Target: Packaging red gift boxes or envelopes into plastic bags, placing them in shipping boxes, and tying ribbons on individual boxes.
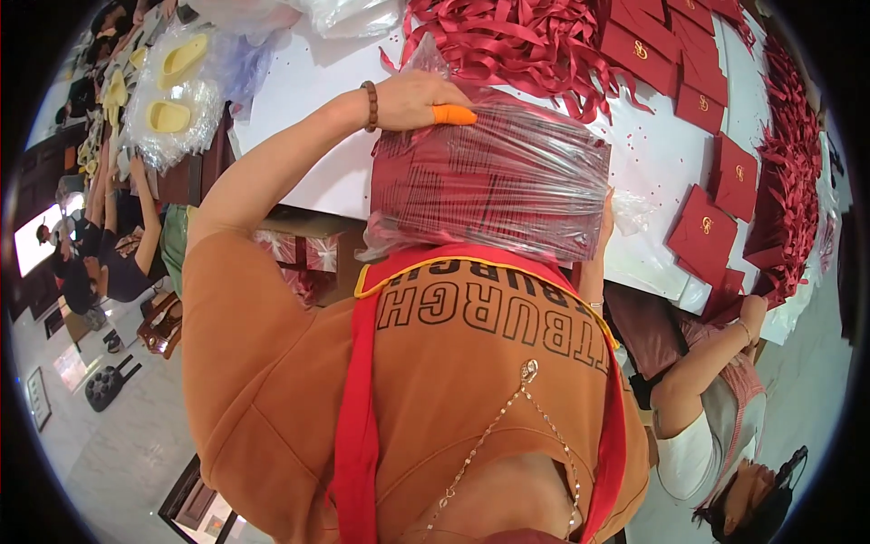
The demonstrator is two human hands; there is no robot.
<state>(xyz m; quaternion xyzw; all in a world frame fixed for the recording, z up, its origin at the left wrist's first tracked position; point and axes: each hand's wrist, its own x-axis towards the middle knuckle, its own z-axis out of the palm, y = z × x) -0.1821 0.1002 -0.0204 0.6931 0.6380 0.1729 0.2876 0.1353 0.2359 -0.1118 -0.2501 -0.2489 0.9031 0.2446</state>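
White tabletop [313, 72] spreads beyond the pack [453, 195] at twelve o'clock, whose film [575, 168] could tear if the left hand [415, 100], grasping it at eleven, overpulls, the right hand [608, 214] being at three, grip unclear.

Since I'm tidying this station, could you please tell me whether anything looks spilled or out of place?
Yes: small red scraps litter the white tabletop beside the plastic-wrapped bundle, scattered loose rather than gathered.

Ribbons [507, 45], envelopes [703, 234] and wrapped bundle [494, 186] are coloured red; the envelopes are marked gold, the finger cover [454, 115] is coloured orange, the red apron [355, 417] is edged yellow.
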